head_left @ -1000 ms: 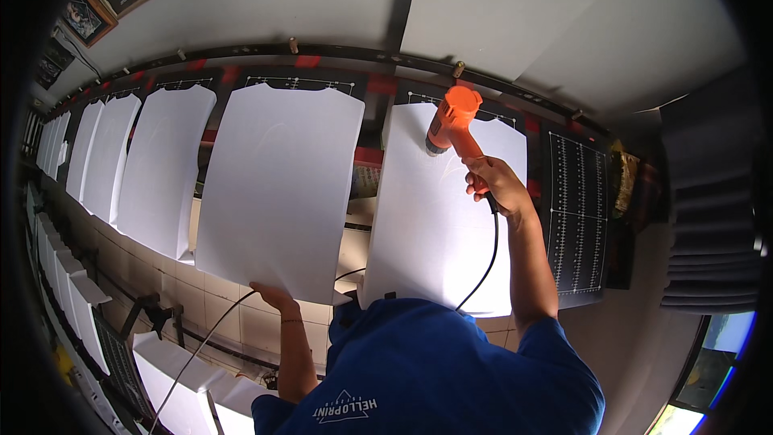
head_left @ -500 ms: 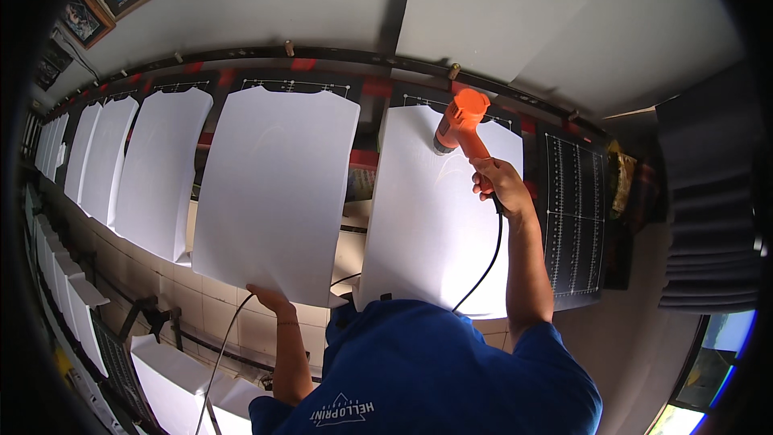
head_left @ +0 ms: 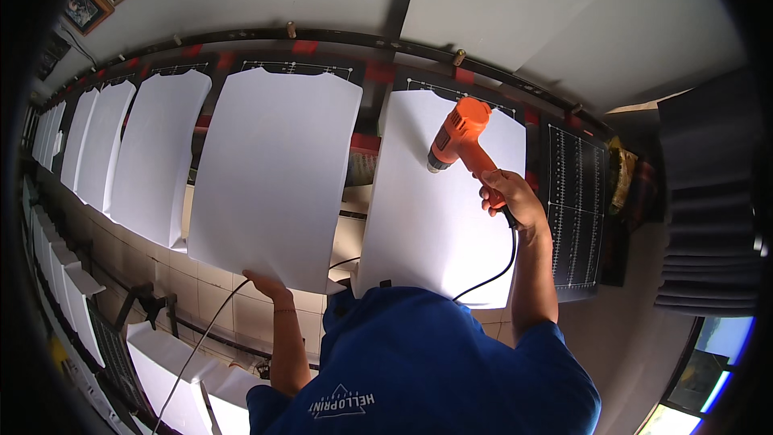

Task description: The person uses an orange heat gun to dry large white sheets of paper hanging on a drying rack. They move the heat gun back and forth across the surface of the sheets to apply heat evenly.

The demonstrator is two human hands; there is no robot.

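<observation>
My right hand point(head_left: 515, 197) is wrapped round the handle of an orange heat gun point(head_left: 460, 135). Its dark nozzle slants down and left over a white fabric panel point(head_left: 427, 234), apart from the cloth. A black cord point(head_left: 509, 262) loops from the handle's base down towards my blue shirt. At lower left, my left hand point(head_left: 267, 283) is closed on another stretch of the cord, just by the bottom edge of the neighbouring white panel point(head_left: 278, 169). That hand's fingertips are partly hidden.
More white panels point(head_left: 157, 161) lie on dark boards in a row curving off to the left. A bare black board with white grid marks point(head_left: 573, 209) sits at right. Behind runs a dark rail point(head_left: 354, 36) with pegs. Another row of panels point(head_left: 169, 370) stands lower left.
The heat gun has moved slightly down, its nozzle swinging left and clearer in view. My left hand has shifted a little up and left, the cord's lower end swinging left.
</observation>
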